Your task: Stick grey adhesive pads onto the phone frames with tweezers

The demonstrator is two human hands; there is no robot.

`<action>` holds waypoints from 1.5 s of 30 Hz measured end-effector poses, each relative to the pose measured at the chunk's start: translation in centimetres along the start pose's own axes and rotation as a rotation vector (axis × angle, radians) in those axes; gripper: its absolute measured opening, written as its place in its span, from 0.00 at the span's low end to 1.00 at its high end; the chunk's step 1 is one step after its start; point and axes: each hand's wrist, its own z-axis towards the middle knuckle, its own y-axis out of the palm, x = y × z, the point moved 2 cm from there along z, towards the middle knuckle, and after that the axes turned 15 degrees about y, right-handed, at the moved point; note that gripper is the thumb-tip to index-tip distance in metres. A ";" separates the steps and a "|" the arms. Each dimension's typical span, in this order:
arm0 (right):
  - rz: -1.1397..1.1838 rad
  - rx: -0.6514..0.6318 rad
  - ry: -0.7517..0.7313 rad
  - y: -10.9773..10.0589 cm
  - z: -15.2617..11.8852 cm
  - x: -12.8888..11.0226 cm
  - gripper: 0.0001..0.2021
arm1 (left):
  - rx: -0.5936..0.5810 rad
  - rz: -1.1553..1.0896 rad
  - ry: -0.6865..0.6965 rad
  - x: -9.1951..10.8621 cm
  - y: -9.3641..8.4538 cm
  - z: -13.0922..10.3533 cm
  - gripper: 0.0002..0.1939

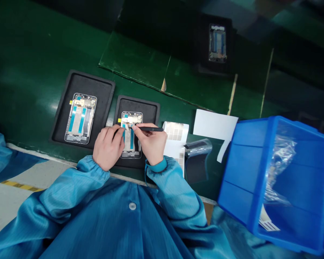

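1. Left hand [108, 146]: fingers bunched at the open phone's [127, 144] left edge; I cannot tell whether they grip.
2. Right hand [153, 145]: holds a black pen-like tool [152, 129].
3. Phone: in a tray [150, 111] at the tabletop's [29, 108] near edge.
4. Another phone [217, 43]: beyond, in shadow.

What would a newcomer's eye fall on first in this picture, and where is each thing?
Probably the big blue bin at the right, with clear plastic inside. Next, near the centre, the right hand holds a black tool over an open phone, with the left hand at the phone's left edge. A second phone lies in a black tray further left.
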 end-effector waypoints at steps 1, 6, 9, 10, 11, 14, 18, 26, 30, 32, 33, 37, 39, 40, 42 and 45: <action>-0.002 0.000 -0.004 0.0 0.0 0.0 0.09 | -0.017 0.009 -0.001 0.0 0.0 0.1 0.17; -0.017 0.004 -0.016 0.1 -0.1 -0.1 0.09 | -0.145 0.127 0.017 0.0 0.0 0.8 0.20; -0.017 -0.004 -0.012 0.0 0.0 -0.2 0.09 | -0.205 0.181 0.040 0.0 -0.1 1.0 0.20; -0.007 0.001 -0.009 -0.2 0.0 -0.2 0.10 | -0.211 0.182 0.046 -0.1 -0.1 1.0 0.20; 0.007 0.011 -0.004 -0.4 -0.1 -0.3 0.10 | -0.212 0.175 0.056 -0.1 -0.2 1.0 0.20; 0.054 0.059 0.013 -1.6 -0.5 -0.3 0.10 | -0.213 0.125 0.094 -0.1 -0.3 1.2 0.21; 0.092 0.073 0.022 -3.1 -1.7 0.2 0.09 | -0.228 0.092 0.115 -0.3 -0.6 1.4 0.22; 0.136 0.036 0.023 -3.4 -3.6 1.6 0.08 | -0.375 0.017 0.278 -2.3 -2.1 1.6 0.21; 0.215 0.044 -0.018 -4.0 -4.0 1.8 0.06 | -0.344 0.042 0.263 -1.4 -2.8 0.9 0.20; 0.237 0.073 -0.018 -4.7 -4.6 2.0 0.06 | -0.261 0.069 0.195 -0.2 -3.4 -0.2 0.18; 0.241 0.088 -0.009 -5.2 -5.0 2.2 0.07 | -0.217 0.092 0.128 0.4 -3.7 -1.0 0.17; 0.233 0.080 0.091 -6.9 -6.9 3.3 0.07 | -0.270 0.231 -0.206 2.3 -3.9 -4.4 0.18; 0.237 0.025 0.156 -7.2 -7.6 3.9 0.08 | -0.360 0.244 -0.274 2.6 -3.4 -5.3 0.19; 0.247 0.002 0.179 -7.3 -7.9 4.1 0.08 | -0.364 0.220 -0.286 2.6 -3.1 -5.4 0.19; 0.282 -0.019 0.204 -7.4 -8.1 4.4 0.08 | -0.287 0.138 -0.303 2.4 -2.8 -5.2 0.17; 0.334 -0.028 0.202 -7.6 -7.8 4.5 0.09 | -0.143 -0.002 -0.356 2.1 -2.8 -4.5 0.16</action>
